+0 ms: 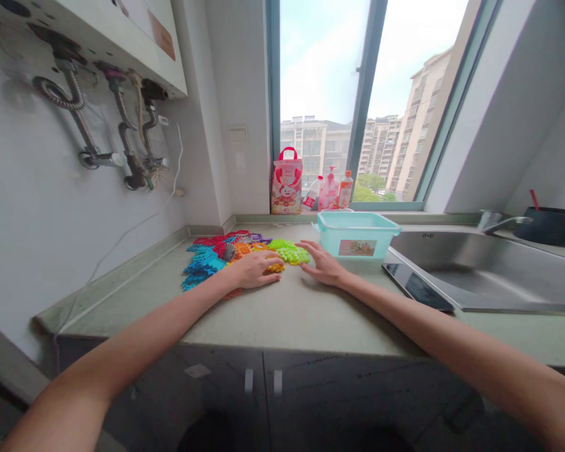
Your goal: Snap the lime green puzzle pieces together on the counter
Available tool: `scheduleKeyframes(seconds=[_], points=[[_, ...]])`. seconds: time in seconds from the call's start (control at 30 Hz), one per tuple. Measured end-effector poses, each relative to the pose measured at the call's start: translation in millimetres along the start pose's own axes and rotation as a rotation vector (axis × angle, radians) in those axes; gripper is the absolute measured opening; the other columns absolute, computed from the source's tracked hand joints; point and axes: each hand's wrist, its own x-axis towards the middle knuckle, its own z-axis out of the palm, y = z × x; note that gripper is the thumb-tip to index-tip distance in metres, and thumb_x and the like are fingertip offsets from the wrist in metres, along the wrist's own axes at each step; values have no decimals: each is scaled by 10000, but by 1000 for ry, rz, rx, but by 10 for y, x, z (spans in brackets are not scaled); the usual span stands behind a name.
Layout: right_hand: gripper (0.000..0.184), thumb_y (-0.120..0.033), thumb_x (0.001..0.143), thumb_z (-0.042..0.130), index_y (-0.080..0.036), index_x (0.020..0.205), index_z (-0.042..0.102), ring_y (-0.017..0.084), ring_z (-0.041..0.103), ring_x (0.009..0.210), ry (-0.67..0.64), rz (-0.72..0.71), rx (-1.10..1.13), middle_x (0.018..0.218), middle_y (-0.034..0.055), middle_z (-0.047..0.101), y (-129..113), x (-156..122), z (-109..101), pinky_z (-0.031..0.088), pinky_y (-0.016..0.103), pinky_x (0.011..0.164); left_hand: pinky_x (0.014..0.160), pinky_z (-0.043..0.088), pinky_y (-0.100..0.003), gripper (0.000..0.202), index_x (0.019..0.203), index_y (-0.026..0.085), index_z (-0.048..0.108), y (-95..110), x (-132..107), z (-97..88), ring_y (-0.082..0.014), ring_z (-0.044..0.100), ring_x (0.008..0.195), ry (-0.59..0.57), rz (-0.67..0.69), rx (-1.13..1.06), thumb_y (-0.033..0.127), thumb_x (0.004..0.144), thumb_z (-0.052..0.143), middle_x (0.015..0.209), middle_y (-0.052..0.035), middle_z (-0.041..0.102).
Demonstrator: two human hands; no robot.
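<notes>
A heap of small, knobbly plastic pieces lies on the countertop, sorted into colours: blue pieces (202,265) at the left, red pieces (221,238) behind, orange pieces (243,250) in the middle and bright green pieces (289,251) at the right. My left hand (257,270) rests at the front of the heap, fingers apart over the yellow pieces (277,266), partly hiding them. On the other side, my right hand (324,266) is open, its fingertips at the right edge of the green pieces. Neither hand visibly grips a piece.
A turquoise plastic tub (358,235) stands just beyond my right hand. Right of it lie a dark phone (417,285) and a steel sink (489,270) with a tap (499,220). A pink bag (287,185) and several bottles (329,191) line the windowsill.
</notes>
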Motion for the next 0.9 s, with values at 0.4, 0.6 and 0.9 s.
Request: scheduleKeyframes(seconds=[0.4, 0.6, 0.9], points=[[706, -549, 953, 681, -241, 1567, 517, 380, 429, 1524, -181, -5, -229, 1634, 177, 474, -115, 808, 982, 328, 576, 1251, 887, 527, -365, 253, 1022, 233, 703, -673, -377, -217, -271, 688, 988, -15, -170, -100, 458, 918, 653, 1094, -85, 720], [384, -361, 1058, 533, -232, 1400, 651, 264, 611, 1319, -13, -128, -115, 1388, 115, 691, -151, 753, 867, 438, 458, 1167, 930, 519, -391, 355, 1042, 219, 738, -920, -465, -323, -278, 704, 989, 150, -419, 17, 464, 1005, 485, 1044, -80, 777], [310, -282, 1057, 515, -215, 1240, 756, 272, 629, 1258, -28, -46, -407, 1320, 88, 753, 184, 741, 581, 454, 439, 1134, 959, 501, -418, 299, 1057, 266, 820, -1097, -437, -247, -293, 685, 1083, -6, -535, 303, 448, 950, 608, 1133, -73, 806]])
